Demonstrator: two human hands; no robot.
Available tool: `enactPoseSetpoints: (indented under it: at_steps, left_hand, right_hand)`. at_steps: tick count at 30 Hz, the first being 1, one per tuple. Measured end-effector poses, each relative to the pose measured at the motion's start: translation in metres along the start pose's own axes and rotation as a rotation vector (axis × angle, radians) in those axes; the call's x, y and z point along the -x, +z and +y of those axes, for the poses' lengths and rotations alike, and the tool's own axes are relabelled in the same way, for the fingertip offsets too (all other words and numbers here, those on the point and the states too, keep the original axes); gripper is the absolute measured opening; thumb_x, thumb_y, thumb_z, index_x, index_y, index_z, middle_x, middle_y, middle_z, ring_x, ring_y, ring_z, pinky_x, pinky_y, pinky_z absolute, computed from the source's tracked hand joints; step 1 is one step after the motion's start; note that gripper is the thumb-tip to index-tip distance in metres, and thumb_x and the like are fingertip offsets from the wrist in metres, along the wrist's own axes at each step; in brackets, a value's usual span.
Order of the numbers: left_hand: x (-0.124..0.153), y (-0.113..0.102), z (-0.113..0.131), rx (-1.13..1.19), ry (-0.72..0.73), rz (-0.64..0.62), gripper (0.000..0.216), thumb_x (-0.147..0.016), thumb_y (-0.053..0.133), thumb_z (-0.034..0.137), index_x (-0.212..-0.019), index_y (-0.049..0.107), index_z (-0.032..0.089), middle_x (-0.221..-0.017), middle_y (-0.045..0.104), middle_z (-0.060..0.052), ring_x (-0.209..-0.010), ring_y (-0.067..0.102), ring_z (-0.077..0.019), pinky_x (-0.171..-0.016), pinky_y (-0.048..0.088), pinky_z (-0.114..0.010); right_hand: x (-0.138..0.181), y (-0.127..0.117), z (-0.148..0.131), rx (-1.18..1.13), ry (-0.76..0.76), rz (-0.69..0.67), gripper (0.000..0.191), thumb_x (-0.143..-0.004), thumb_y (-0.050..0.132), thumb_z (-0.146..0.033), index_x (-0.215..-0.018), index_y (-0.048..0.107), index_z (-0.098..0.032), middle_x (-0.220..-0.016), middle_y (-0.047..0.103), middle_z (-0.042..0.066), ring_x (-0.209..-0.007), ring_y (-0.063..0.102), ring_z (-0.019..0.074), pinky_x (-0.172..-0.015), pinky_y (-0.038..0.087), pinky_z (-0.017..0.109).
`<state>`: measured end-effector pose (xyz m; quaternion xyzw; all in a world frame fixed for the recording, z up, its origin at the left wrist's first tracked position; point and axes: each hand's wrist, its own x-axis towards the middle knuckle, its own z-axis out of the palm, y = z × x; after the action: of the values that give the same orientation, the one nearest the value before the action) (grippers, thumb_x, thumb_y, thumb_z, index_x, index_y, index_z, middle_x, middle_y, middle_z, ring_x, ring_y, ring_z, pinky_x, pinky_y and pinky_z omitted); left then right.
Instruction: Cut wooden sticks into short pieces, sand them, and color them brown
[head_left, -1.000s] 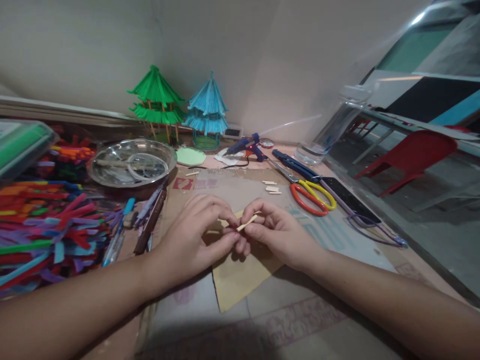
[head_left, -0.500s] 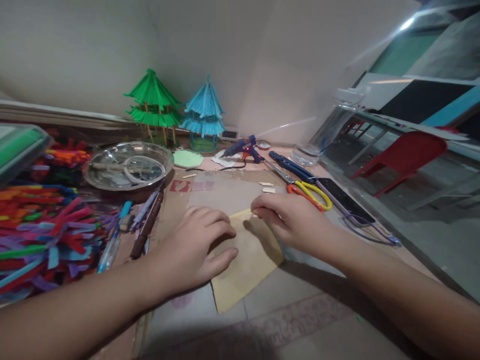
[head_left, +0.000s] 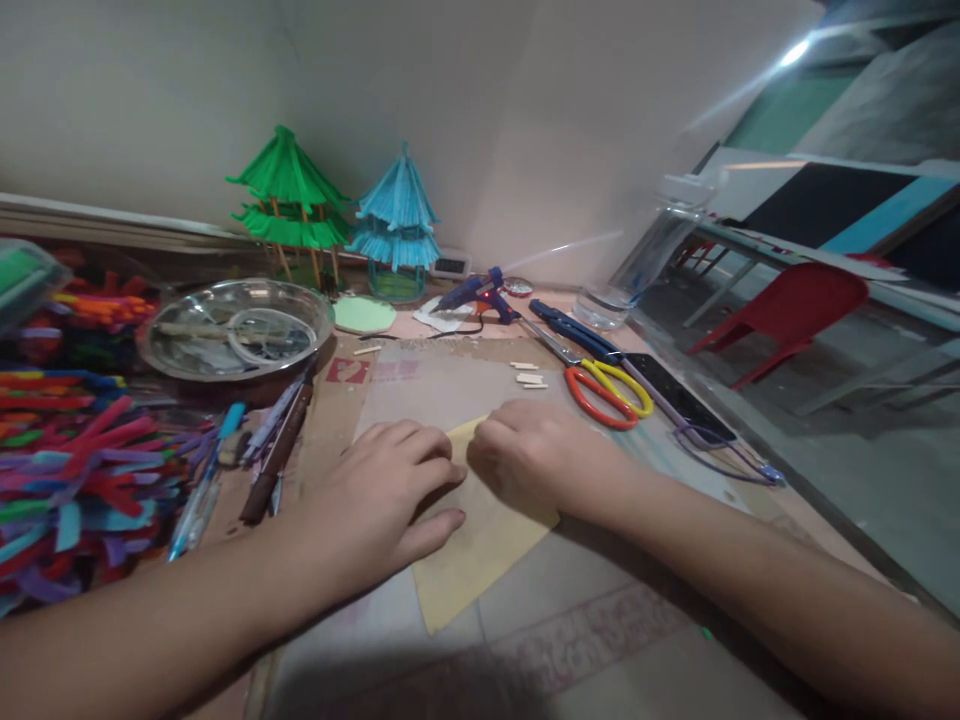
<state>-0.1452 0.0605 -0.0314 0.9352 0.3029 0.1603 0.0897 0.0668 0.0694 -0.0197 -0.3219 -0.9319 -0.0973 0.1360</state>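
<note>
A yellow sheet (head_left: 480, 560), paper-like, lies on the covered work surface in front of me. My left hand (head_left: 401, 490) rests on its left part, fingers and thumb apart, holding it flat. My right hand (head_left: 532, 450) is closed at the sheet's upper right, knuckles up and fingertips turned down against it. Whatever those fingers pinch, if anything, is hidden. Just beyond the right hand lie several short pale sticks (head_left: 530, 379). Scissors (head_left: 607, 390) with one orange and one yellow handle lie to the right of them.
Behind stand a green pagoda model (head_left: 291, 205), a blue one (head_left: 397, 225) and a glue gun (head_left: 476, 290) with a red light. A clear-lidded round dish (head_left: 240, 375), markers (head_left: 277, 455) and colourful pipe cleaners (head_left: 75, 490) crowd the left. A phone (head_left: 679, 395) and plastic bottle (head_left: 607, 305) are right.
My right hand has come down and slightly left onto the sheet, its fingers curled more tightly. My left hand has hardly moved on the sheet. The whole view has shifted slightly.
</note>
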Motion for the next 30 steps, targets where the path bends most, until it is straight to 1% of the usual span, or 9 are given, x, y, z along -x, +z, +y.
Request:
enactPoseSetpoints:
  at_steps: [2,6,8,13,16,19,23,26,30]
  left_hand:
    - [0.0002,0.0,0.0005,0.002,-0.02,0.001,0.017,-0.087,0.061,0.029,-0.098,0.065,0.017,-0.099,0.063,-0.006,-0.098,0.057,-0.0262,-0.085,0.045,-0.044]
    - [0.0004,0.0001,0.0007,-0.001,-0.065,-0.016,0.018,-0.085,0.063,0.031,-0.096,0.063,0.017,-0.098,0.062,-0.006,-0.097,0.057,-0.0261,-0.085,0.045,-0.043]
    - [0.0004,0.0003,0.0005,0.0,-0.07,-0.022,0.017,-0.085,0.063,0.031,-0.095,0.063,0.017,-0.098,0.062,-0.006,-0.097,0.057,-0.0261,-0.086,0.045,-0.043]
    - [0.0003,0.0006,0.0002,0.004,-0.071,-0.014,0.019,-0.084,0.064,0.031,-0.096,0.062,0.017,-0.098,0.062,-0.006,-0.098,0.057,-0.0262,-0.086,0.045,-0.044]
    - [0.0001,0.0,0.0008,0.014,-0.074,-0.016,0.018,-0.084,0.064,0.031,-0.094,0.062,0.016,-0.098,0.062,-0.006,-0.097,0.057,-0.0261,-0.086,0.045,-0.044]
    - [0.0,-0.001,0.0014,0.019,-0.095,-0.032,0.019,-0.083,0.065,0.03,-0.095,0.062,0.016,-0.099,0.062,-0.006,-0.097,0.057,-0.0263,-0.086,0.046,-0.044]
    - [0.0009,-0.0007,0.001,0.024,-0.114,-0.021,0.018,-0.082,0.065,0.031,-0.092,0.06,0.016,-0.099,0.062,-0.006,-0.097,0.058,-0.0259,-0.085,0.046,-0.043]
    - [0.0014,0.0001,0.0003,0.017,-0.11,-0.005,0.017,-0.081,0.065,0.031,-0.091,0.06,0.017,-0.099,0.062,-0.006,-0.096,0.058,-0.0257,-0.084,0.047,-0.042]
    - [0.0012,-0.0001,0.0004,0.017,-0.102,-0.006,0.016,-0.082,0.064,0.03,-0.091,0.059,0.018,-0.099,0.062,-0.007,-0.097,0.058,-0.026,-0.085,0.047,-0.042]
  right_hand:
    - [0.0004,-0.0009,-0.0001,-0.048,-0.039,-0.021,0.012,-0.086,0.054,-0.009,-0.079,0.061,-0.015,-0.067,0.061,0.002,-0.063,0.05,0.0153,-0.058,0.031,0.028]
    - [0.0003,-0.0017,-0.0012,0.011,-0.003,-0.031,0.013,-0.085,0.054,-0.008,-0.075,0.059,-0.014,-0.066,0.06,0.004,-0.063,0.049,0.0163,-0.059,0.032,0.029]
    - [0.0,-0.0019,-0.0017,-0.026,-0.044,-0.042,0.011,-0.086,0.054,-0.009,-0.078,0.06,-0.015,-0.069,0.062,0.004,-0.065,0.051,0.0162,-0.06,0.034,0.029]
    - [0.0004,0.0001,-0.0011,0.02,-0.052,0.003,0.014,-0.086,0.054,-0.008,-0.074,0.059,-0.014,-0.065,0.06,0.004,-0.062,0.05,0.016,-0.06,0.033,0.029]
    - [0.0009,0.0029,0.0,-0.034,-0.091,-0.009,0.012,-0.087,0.054,-0.01,-0.078,0.06,-0.015,-0.067,0.06,0.003,-0.064,0.05,0.0155,-0.06,0.033,0.028]
    - [0.0008,0.0039,0.0009,-0.019,-0.036,0.008,0.013,-0.086,0.054,-0.011,-0.076,0.059,-0.015,-0.065,0.059,0.003,-0.062,0.049,0.0157,-0.058,0.032,0.029]
    - [0.0006,0.0012,0.0,-0.06,-0.078,-0.018,0.011,-0.087,0.054,-0.009,-0.081,0.06,-0.014,-0.069,0.061,0.003,-0.065,0.05,0.0157,-0.061,0.034,0.028]
    - [0.0003,-0.0008,-0.0019,-0.008,-0.055,-0.001,0.013,-0.088,0.054,-0.01,-0.077,0.06,-0.014,-0.066,0.06,0.004,-0.063,0.049,0.0163,-0.059,0.034,0.029]
    - [-0.0007,-0.0027,-0.0035,-0.007,-0.159,-0.041,0.011,-0.089,0.055,-0.011,-0.081,0.061,-0.013,-0.071,0.062,0.005,-0.066,0.051,0.0169,-0.063,0.037,0.029]
